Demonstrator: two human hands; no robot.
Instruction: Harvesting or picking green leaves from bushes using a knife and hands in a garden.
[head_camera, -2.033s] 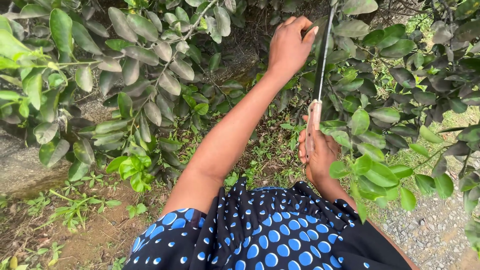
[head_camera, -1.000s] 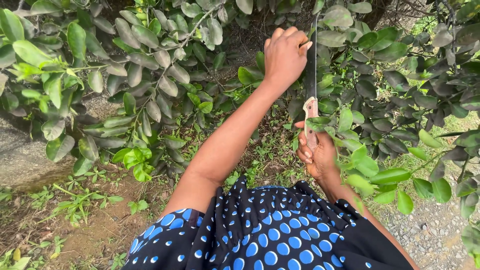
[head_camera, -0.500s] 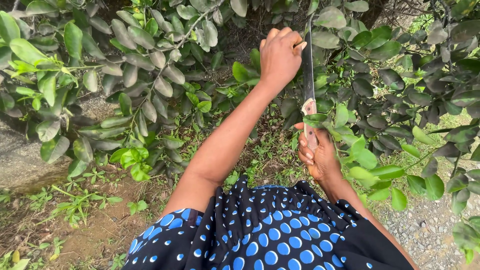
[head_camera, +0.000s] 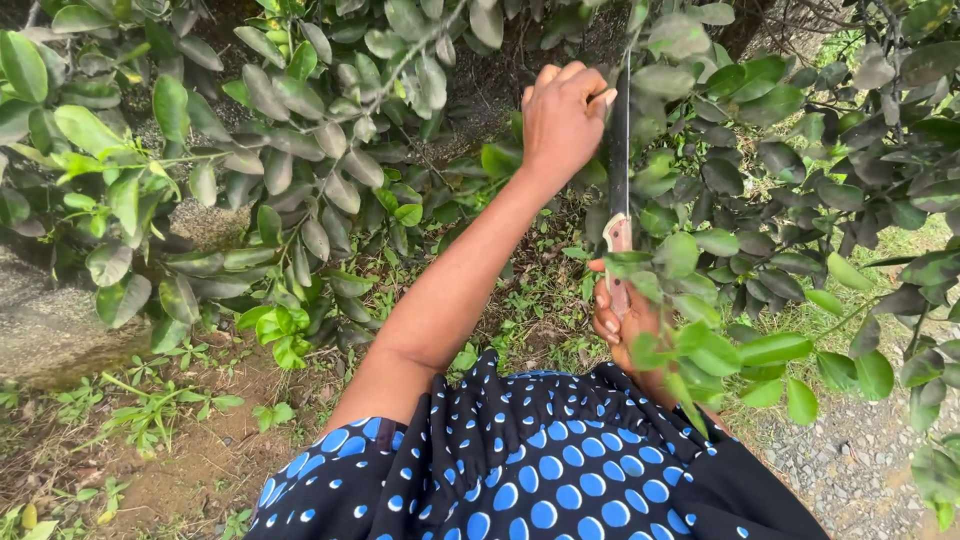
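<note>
At far left a grey stone slab (head_camera: 40, 320) lies by the bare brown soil (head_camera: 200, 460), with the leafy green branches of a shrub (head_camera: 300, 150) hanging over it. The left hand (head_camera: 562, 118) is stretched up and away into the foliage at centre, its fingers (head_camera: 575, 75) curled shut around something small among the twigs; what exactly they pinch is hidden by the hand itself. Just to its right runs the long dark blade of a knife with a pale wooden handle (head_camera: 619, 190), pointing up and away, its edge close beside the left hand's fingertips. The right hand (head_camera: 625, 325), nearer the body and partly screened by green leaves (head_camera: 700, 345), wraps firmly round that handle. The step in hand looks like cutting a held stem from the shrub. The next stroke seems to call for a short, controlled pull of the blade against the stem, kept clear of the gripping fingers, with the left hand holding the twig taut.
</note>
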